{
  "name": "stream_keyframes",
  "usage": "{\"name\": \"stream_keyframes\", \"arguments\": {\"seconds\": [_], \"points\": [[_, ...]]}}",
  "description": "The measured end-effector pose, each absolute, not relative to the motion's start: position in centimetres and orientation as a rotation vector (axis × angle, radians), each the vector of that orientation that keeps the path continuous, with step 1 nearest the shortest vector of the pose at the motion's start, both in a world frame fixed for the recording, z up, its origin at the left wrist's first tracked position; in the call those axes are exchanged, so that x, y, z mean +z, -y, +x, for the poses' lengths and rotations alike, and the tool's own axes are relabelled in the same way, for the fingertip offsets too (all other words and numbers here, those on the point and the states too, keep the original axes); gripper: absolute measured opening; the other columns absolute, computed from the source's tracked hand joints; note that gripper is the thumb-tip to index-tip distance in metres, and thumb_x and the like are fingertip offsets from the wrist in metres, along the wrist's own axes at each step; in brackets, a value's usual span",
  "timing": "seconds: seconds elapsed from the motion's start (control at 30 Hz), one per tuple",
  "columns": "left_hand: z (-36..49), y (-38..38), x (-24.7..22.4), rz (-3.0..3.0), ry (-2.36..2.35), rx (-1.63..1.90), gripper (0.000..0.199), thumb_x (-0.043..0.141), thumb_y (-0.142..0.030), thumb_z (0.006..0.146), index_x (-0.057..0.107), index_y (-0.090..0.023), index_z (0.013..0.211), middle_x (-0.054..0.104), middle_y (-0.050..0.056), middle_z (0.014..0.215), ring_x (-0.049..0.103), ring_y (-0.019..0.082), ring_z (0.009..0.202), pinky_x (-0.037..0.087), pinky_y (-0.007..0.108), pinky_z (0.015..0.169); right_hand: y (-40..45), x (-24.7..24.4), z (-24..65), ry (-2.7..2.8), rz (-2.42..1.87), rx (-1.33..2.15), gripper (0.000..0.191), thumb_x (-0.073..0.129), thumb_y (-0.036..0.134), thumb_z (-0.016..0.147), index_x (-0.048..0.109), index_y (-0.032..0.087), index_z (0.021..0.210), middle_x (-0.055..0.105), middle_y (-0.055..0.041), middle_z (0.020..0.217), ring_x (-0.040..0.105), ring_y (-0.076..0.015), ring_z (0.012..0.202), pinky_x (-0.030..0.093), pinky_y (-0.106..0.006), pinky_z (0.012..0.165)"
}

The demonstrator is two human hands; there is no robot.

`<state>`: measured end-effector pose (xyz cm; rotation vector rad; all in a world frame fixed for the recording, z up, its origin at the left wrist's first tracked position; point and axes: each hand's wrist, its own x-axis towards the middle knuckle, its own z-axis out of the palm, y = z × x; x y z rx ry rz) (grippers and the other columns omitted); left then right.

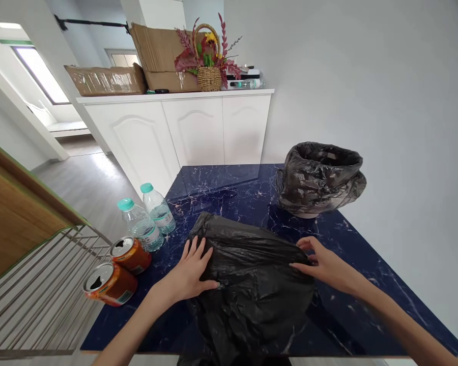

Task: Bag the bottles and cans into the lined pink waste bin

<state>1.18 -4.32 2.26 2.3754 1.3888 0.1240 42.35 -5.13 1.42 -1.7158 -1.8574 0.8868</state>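
A black plastic bag [255, 284] lies spread on the dark blue marbled table, its lower part hanging over the front edge. My left hand [194, 269] rests flat on the bag's left side with the fingers spread. At the bag's right edge is my right hand [320, 262], its thumb and fingers apart and touching the plastic. Behind it, a bin lined with a black bag [320, 180] stands at the table's back right, its mouth open upward.
Two bottles with teal caps [143, 226] [160, 208] and two opened orange cans [112, 284] [132, 255] stand along the table's left edge. A wire rack [49, 284] is beside it. Behind, a white cabinet [198, 127] holds cardboard boxes [107, 81] and a flower basket [209, 79].
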Motion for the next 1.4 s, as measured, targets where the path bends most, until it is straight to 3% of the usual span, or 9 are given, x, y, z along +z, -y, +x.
{"name": "stream_keyframes", "arguments": {"seconds": [0.13, 0.23, 0.4, 0.6, 0.73, 0.9, 1.13, 1.3, 1.4], "points": [[5.8, 6.5, 3.6, 2.342, -1.345, 0.392, 0.062, 0.041, -0.055, 0.113, 0.044, -0.022, 0.166, 0.042, 0.014, 0.172, 0.028, 0.034, 0.165, 0.019, 0.060, 0.136, 6.4, 3.3, 38.9, 2.005, -1.536, 0.488, 0.047, 0.050, 0.055, 0.108, 0.052, 0.029, 0.148, 0.055, -0.0133, 0.158, 0.059, -0.0343, 0.143, 0.054, -0.054, 0.114], [8.3, 9.4, 2.7, 2.444, -1.044, 0.308, 0.076, 0.052, -0.056, 0.109, 0.023, -0.030, 0.174, 0.026, 0.010, 0.179, 0.016, 0.036, 0.168, 0.020, 0.063, 0.135, 6.8, 2.1, 36.4, 2.314, -1.290, 0.378, 0.046, 0.043, 0.047, 0.113, 0.049, 0.033, 0.157, 0.048, -0.0073, 0.169, 0.038, -0.0311, 0.160, 0.031, -0.059, 0.133], [3.8, 11.0, 2.0, 2.538, -0.873, 0.067, 0.085, 0.060, -0.058, 0.105, 0.014, -0.039, 0.174, 0.015, 0.005, 0.181, 0.012, 0.039, 0.167, 0.019, 0.066, 0.134, 6.0, -2.4, 37.1, 2.564, -1.327, 0.419, 0.081, 0.048, 0.064, 0.109, 0.014, 0.034, 0.176, 0.015, -0.0074, 0.182, 0.011, -0.0360, 0.168, 0.013, -0.069, 0.134], [-3.5, 13.7, 2.0, 2.577, -1.016, 0.099, 0.104, 0.073, -0.061, 0.096, 0.010, -0.037, 0.175, 0.024, 0.006, 0.180, 0.024, 0.038, 0.165, 0.030, 0.062, 0.132, 6.8, -2.3, 38.5, 2.528, -1.303, 0.331, 0.080, 0.044, 0.058, 0.113, 0.000, 0.036, 0.176, 0.006, -0.0030, 0.183, 0.006, -0.0312, 0.168, 0.012, -0.063, 0.137], [-4.0, 16.2, 0.3, 2.635, -1.018, 0.080, 0.118, 0.089, -0.043, 0.083, 0.015, -0.036, 0.175, 0.023, 0.005, 0.180, 0.026, 0.042, 0.164, 0.033, 0.065, 0.129, 7.8, -2.7, 38.7, 2.592, -1.226, 0.342, 0.075, 0.042, 0.051, 0.115, -0.002, 0.039, 0.175, 0.008, 0.0013, 0.182, 0.008, -0.0284, 0.168, 0.013, -0.059, 0.138], [-3.1, 16.0, 1.2, 2.694, -0.950, 0.118, 0.106, 0.047, 0.007, 0.080, 0.029, -0.044, 0.170, 0.040, -0.008, 0.173, 0.033, 0.029, 0.163, 0.032, 0.061, 0.132, 8.3, -2.9, 39.6, 2.598, -1.226, 0.445, 0.071, 0.044, 0.050, 0.115, 0.007, 0.040, 0.175, 0.008, 0.0029, 0.182, 0.011, -0.0294, 0.168, 0.017, -0.059, 0.137], [-3.1, 16.0, 5.9, 2.411, -1.104, 0.402, 0.069, 0.045, -0.002, 0.084, 0.070, -0.034, 0.140, 0.078, 0.002, 0.135, 0.075, 0.023, 0.122, 0.061, 0.033, 0.104, 11.0, -1.2, 41.4, 2.605, -1.235, 0.743, 0.094, 0.071, 0.068, 0.095, 0.025, 0.040, 0.173, 0.024, -0.0004, 0.179, 0.024, -0.0411, 0.164, 0.039, -0.064, 0.127], [-0.9, 12.8, 8.3, 2.274, -1.349, 0.647, 0.034, 0.038, -0.015, 0.097, 0.071, -0.024, 0.097, 0.075, -0.003, 0.075, 0.069, 0.014, 0.062, 0.053, 0.021, 0.063, 11.2, -2.4, 42.0, 2.399, -1.276, 0.713, 0.045, 0.046, 0.043, 0.112, 0.060, 0.036, 0.154, 0.056, -0.0026, 0.163, 0.046, -0.0341, 0.156, 0.046, -0.058, 0.124], [0.8, 7.9, 10.0, 2.302, -1.499, 0.591, 0.031, 0.040, -0.029, 0.107, 0.069, -0.023, 0.112, 0.078, 0.000, 0.085, 0.076, 0.020, 0.072, 0.056, 0.026, 0.067, 10.0, -2.4, 41.5, 2.142, -1.346, 0.701, 0.046, 0.035, 0.045, 0.114, 0.076, 0.026, 0.120, 0.079, -0.0101, 0.126, 0.073, -0.0325, 0.122, 0.060, -0.048, 0.103]]}}
